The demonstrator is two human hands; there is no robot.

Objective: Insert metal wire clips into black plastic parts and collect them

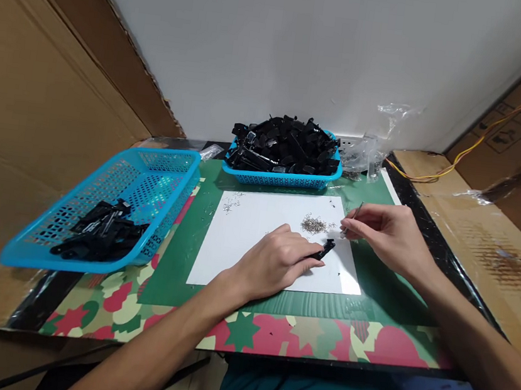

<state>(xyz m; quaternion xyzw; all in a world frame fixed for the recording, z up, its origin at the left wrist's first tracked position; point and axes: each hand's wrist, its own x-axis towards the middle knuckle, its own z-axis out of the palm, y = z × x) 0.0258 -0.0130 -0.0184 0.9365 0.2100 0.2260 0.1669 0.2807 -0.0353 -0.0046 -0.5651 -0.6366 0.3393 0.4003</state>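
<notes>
A: The left hand (pixel 288 254) is closed on a black part (pixel 326 250), fingers over it and thumb below, with one end poking out past the fingertips.

B: And the right hand (pixel 382 230)?

A: Pinched, thumb against fingers, around a thin metal tool (pixel 358 209). Its shaft slants up out of the grip; the lower end points down near the part.

B: Is the tool touching the part?

A: No, there's a gap between them. Whether its tip carries anything is too small to tell.

B: Where exactly is the part?

A: Over the right half of a white sheet (pixel 246 234), just on the near side of a heap of tiny metal bits (pixel 314 224). More bits (pixel 231 203) lie scattered at the sheet's far left corner.

B: What's under the sheet?

A: A green mat (pixel 168 272), with patterned paper (pixel 290 336) showing along the near edge.

B: And the baskets?

A: Two, both blue. The far basket (pixel 286 178) stands behind the sheet, heaped above its rim with black pieces (pixel 290 145). The left basket (pixel 170 212) has a smaller pile (pixel 104 233) of black pieces at its near end.

B: Anything beside the far one?

A: A clear plastic bag (pixel 365 154), just to its right.
</notes>
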